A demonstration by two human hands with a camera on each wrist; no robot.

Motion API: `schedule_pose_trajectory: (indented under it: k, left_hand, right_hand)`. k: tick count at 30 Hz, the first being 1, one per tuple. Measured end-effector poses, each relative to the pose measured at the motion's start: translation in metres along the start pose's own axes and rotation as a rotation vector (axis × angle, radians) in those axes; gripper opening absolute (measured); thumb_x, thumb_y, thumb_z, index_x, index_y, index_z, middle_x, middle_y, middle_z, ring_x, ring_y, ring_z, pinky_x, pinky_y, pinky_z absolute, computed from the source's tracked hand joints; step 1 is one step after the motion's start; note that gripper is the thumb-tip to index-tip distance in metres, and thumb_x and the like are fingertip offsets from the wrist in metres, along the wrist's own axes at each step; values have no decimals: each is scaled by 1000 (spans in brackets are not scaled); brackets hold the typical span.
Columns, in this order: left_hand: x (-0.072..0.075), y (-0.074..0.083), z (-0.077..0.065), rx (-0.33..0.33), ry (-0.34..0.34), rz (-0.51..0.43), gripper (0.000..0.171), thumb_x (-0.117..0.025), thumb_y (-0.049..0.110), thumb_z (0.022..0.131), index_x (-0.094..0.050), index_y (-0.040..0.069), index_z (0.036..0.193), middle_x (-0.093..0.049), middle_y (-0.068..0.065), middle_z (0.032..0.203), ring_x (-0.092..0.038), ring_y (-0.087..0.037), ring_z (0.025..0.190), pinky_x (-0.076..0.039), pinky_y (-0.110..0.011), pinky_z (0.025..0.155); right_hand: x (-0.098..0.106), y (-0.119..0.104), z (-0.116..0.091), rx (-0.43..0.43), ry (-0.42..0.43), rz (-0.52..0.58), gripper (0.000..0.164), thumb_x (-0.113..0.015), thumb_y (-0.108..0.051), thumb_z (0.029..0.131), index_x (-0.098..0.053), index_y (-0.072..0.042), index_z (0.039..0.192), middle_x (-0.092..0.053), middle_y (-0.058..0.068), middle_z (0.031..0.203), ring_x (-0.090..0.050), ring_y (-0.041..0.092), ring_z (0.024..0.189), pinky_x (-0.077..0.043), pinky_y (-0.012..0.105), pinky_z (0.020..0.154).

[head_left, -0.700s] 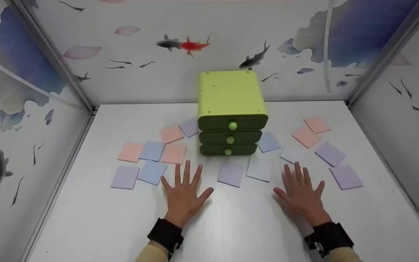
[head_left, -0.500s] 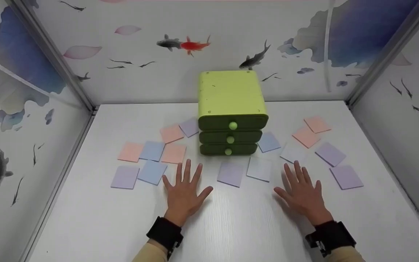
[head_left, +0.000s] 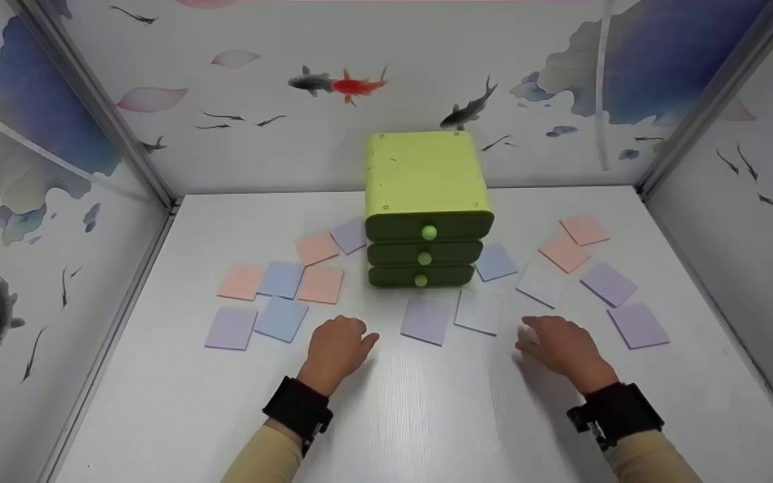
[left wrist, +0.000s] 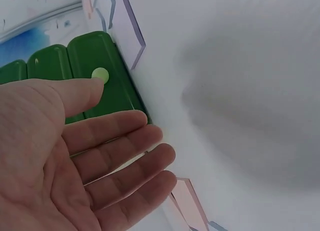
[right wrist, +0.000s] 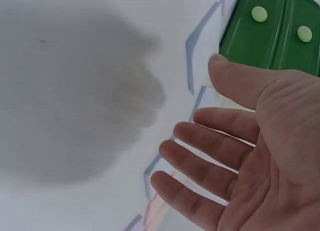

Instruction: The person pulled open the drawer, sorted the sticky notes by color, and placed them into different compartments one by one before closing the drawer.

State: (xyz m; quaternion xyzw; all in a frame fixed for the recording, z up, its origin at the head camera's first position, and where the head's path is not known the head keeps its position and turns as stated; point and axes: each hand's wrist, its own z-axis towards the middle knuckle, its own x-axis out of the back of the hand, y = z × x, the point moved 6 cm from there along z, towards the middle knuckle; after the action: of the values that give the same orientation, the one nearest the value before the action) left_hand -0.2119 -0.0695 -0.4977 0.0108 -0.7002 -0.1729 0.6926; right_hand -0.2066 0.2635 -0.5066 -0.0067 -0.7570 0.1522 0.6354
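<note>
My left hand [head_left: 337, 349] hovers above the white table, its shadow below, nearest a blue sticky-note-like square [head_left: 281, 318]. In the left wrist view its fingers [left wrist: 125, 156] are loosely bent, with nothing in the palm. My right hand [head_left: 564, 345] hangs over the table near a white square [head_left: 537, 287]. The right wrist view shows its fingers [right wrist: 200, 166] loosely bent and apart, also holding nothing. Between and beyond the hands stands a green drawer box [head_left: 427, 174] with three dark green drawers, all closed, each with a round light-green knob [head_left: 429, 232].
Flat squares in pink [head_left: 319, 284], blue, purple [head_left: 425, 322] and white lie on both sides of the box and in front of it. The white table [head_left: 427, 416] is walled by panels printed with fish, petals and blue shapes, with metal posts [head_left: 91, 100] at the corners.
Both hands had fingers spread straight, palms down. Now the fingers have bent downward and the hands have lifted slightly off the table. The box and squares have not moved.
</note>
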Motion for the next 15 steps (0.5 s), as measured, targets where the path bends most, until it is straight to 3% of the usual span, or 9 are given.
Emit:
schedule_pose_trajectory:
  k: [5,10,15]
  left_hand:
    - [8,0,8,10,-85,-47,31,-66,32,92,-74,6,78,-70,-7,72,-65,-22,65,-51,-35,57]
    - [19,3,16,5,-162,-108,29,-67,31,91,-76,5,81,-72,-7,78,-65,-21,68,-51,-34,62]
    - [33,10,26,3,-200,-136,30,-66,31,92,-76,5,84,-73,-8,80,-66,-21,71,-53,-36,67]
  right_hand:
    - [9,-11,8,55,-18,-18,33,-72,-20,87,-68,3,110,-71,18,102,-67,34,92,-53,49,78]
    - [15,-25,15,95,-30,-45,16,-74,-17,85,-70,-2,90,-69,8,83,-63,23,76,-52,41,67]
    - [19,-36,25,82,-77,-40,13,-73,-15,86,-72,-3,91,-69,7,82,-60,19,72,-51,40,67]
